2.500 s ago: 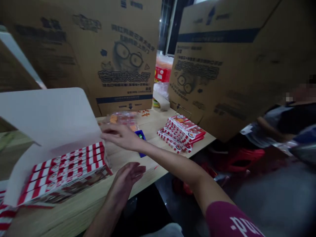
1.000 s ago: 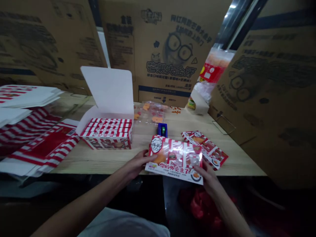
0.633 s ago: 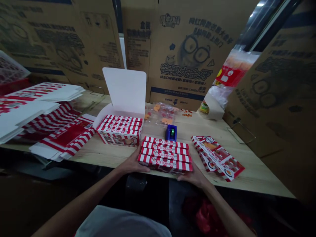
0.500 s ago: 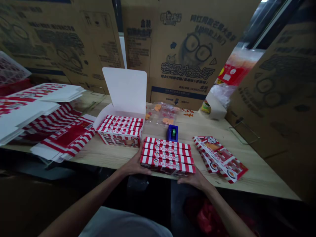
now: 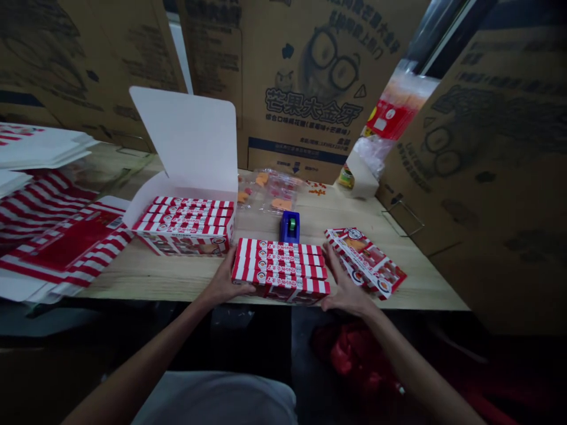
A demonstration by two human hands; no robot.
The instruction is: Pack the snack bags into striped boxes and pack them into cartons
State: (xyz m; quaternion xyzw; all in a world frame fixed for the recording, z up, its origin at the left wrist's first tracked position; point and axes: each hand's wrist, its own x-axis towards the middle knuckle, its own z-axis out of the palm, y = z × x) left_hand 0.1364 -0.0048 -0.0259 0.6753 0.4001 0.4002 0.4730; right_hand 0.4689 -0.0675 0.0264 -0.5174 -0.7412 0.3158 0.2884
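Observation:
Between my two hands is a row of several narrow red-and-white striped boxes [image 5: 281,265], standing on edge side by side at the table's front edge. My left hand [image 5: 225,282] presses the row's left end, thumb along the near side. At the right end, my right hand [image 5: 348,289] grips with its thumb at the near corner. Just left of the row stands an open carton [image 5: 186,243] with its white lid raised, holding several similar striped boxes. Two or so striped boxes [image 5: 365,262] lie flat beside my right hand.
Behind the row sits a blue tape dispenser [image 5: 290,227]. Clear plastic packets [image 5: 274,189] with orange pieces lie farther back. Flattened striped cartons [image 5: 66,242] are stacked at left. Large brown cardboard boxes [image 5: 310,141] wall the back and right [image 5: 491,177] of the wooden table [image 5: 425,283].
The view has shifted right and closer. My right hand has moved up along the right end of the row, its fingers now reaching the far side. The row stays between both hands.

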